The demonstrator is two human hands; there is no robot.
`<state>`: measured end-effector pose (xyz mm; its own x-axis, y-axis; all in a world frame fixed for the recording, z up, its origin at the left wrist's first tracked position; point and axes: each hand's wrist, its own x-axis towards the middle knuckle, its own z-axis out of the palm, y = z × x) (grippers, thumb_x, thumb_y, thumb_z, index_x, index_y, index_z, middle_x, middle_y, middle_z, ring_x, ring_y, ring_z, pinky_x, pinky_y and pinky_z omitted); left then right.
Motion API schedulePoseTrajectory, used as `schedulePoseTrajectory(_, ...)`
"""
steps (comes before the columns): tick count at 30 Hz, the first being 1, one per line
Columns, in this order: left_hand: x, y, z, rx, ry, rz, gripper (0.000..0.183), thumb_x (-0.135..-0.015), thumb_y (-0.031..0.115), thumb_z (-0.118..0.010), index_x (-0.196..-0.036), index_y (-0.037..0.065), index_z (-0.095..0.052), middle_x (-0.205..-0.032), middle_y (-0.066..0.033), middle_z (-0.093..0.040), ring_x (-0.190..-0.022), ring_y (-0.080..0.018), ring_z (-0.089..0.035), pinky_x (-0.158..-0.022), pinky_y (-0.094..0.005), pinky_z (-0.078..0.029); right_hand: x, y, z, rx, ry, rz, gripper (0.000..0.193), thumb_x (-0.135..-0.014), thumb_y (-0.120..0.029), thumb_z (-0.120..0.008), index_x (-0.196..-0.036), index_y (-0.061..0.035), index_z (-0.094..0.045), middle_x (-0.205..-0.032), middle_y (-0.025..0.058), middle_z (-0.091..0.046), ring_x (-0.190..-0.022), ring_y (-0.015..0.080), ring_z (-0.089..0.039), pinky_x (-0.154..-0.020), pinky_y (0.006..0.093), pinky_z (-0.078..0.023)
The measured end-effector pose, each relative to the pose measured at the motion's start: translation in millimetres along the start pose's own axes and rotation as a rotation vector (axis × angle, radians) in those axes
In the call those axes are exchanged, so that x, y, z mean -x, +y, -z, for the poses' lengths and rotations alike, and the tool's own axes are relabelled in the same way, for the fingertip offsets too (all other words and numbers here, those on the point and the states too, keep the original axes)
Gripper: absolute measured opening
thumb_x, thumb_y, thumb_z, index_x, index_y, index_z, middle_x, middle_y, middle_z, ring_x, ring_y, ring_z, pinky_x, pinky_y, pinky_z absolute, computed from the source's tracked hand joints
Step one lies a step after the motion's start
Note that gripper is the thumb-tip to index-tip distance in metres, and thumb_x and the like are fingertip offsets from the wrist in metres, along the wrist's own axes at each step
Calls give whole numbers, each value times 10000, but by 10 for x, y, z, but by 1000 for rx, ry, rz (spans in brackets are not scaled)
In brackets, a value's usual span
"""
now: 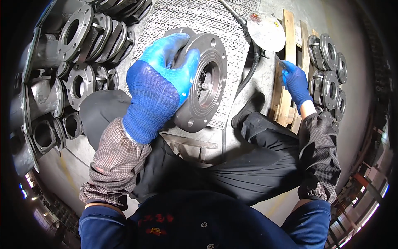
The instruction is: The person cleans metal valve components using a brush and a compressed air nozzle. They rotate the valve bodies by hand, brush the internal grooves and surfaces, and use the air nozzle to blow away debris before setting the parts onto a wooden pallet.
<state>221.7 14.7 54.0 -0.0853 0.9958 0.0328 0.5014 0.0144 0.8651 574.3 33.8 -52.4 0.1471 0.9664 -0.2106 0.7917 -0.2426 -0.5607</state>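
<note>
Left hand: your blue-gloved left hand (159, 83) is clamped over the upper left rim of a grey flanged valve body (205, 83), fingers curled round its edge
Valve body: it stands on edge under that hand, bolt-holed face turned toward your right, bore open with a small fitting showing inside; its lower rim rests by your knee
Right hand: your right hand (295, 81), also in a blue glove, is well apart from the left, closed around a thin tool (282, 64) whose tip points up toward a round grey disc (266, 31)
Room between hands: metal mesh mat (195, 20) lies behind the valve body; a black hose (251, 66) and your dark shoe (248, 110) fill the gap between the hands
Left of left hand: flanged castings (78, 54) are packed close, leaving little free edge
Right of right hand: wooden slats (286, 95) just beside it, then a row of more flanged parts (329, 74)
Hidden: your palm covers the valve body's back; the thin tool is too small to identify; whether it touches the disc cannot be told; the rim of the view is dark and bent
</note>
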Motion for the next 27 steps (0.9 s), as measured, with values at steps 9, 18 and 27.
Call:
schedulePoseTrajectory(9,-56,-56,50,-84,67,-94,266,-752,73,-677,-1005,9,-626,-954,-62,-608,-700,-55,-504,-642,-197,-427,-162,-13,-13,178,57,-2,302,-785,-113,-485,-1055,-69,-612,-899,201,-616,-818,337,-609,-743,368,-491)
schedulePoseTrajectory(18,-50,-83,67,-77,65,-120,261,-754,71,-675,-1002,7,-628,-989,-95,-615,-855,-116,-588,-755,-234,-461,-129,-303,-6,-95,-42,-228,331,-799,-82,-472,-1103,-7,-578,-723,116,-620,-623,165,-616,-582,286,-507)
schedulePoseTrajectory(27,-30,-92,12,-28,68,-106,259,-750,66,-676,-995,-2,-627,-986,-95,-619,-861,-121,-593,-762,-235,-465,-199,-266,-27,-446,-168,-406,349,-822,-80,-425,-1145,-4,-534,-755,135,-644,-596,163,-608,-524,251,-485)
